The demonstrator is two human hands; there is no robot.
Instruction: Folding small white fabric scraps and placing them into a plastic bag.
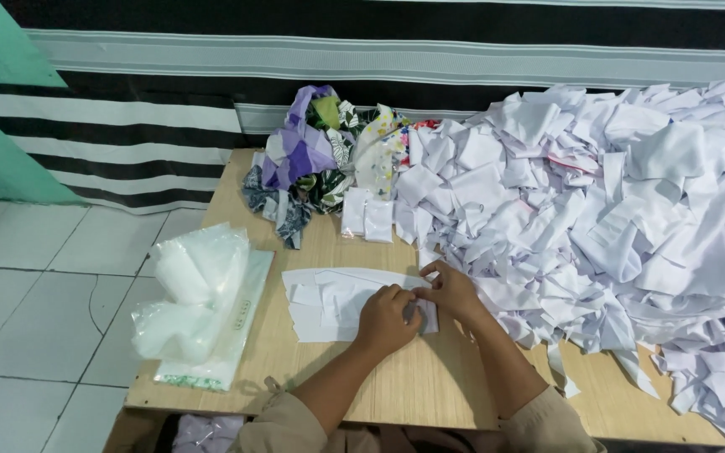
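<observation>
head view:
left hand (388,319): curled, fingertips pressing on the flat white fabric piece (329,302) at its right end
right hand (451,289): pinching the same piece's right edge, touching the left hand
white fabric piece: flat on wooden worktop (430,386), centre front
white scrap pile (614,210): right, just beside the hands (spills over the edge)
patterned scraps (312,159): back centre
clear bag stack (199,310): left edge

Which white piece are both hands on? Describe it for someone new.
On the wooden table, left of the big heap of white pieces, one flat white piece lies alone. The left hand and right hand press its right end; unlike the heap, it's spread smooth.
</observation>
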